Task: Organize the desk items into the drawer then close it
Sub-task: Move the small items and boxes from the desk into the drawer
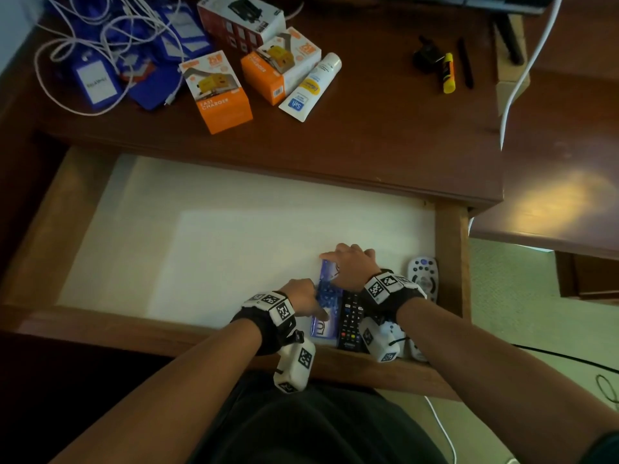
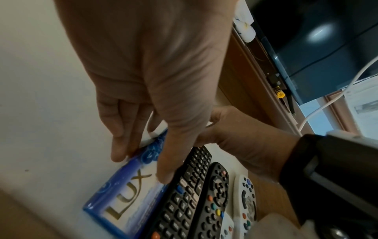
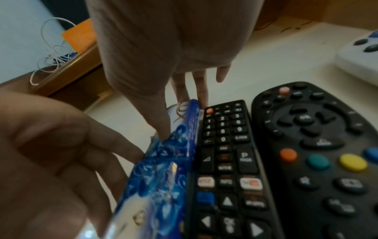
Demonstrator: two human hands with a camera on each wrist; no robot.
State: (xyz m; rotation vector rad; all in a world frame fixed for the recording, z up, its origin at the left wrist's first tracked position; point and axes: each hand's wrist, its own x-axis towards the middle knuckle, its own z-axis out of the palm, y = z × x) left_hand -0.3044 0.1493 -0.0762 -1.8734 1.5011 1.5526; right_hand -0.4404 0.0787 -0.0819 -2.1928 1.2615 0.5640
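A blue Lux soap pack lies in the front right part of the open drawer, its long edge against a black remote. My left hand pinches the pack's middle between fingers and thumb. My right hand holds the far end, thumb on the wrapper and fingers past its tip. To the right lie a second black remote and a white remote, the black one hidden in the head view.
On the desk stand two orange charger boxes, a white box, a white tube, blue badge holders with white cables, a yellow stick and a black pen. The drawer's white floor is bare on the left.
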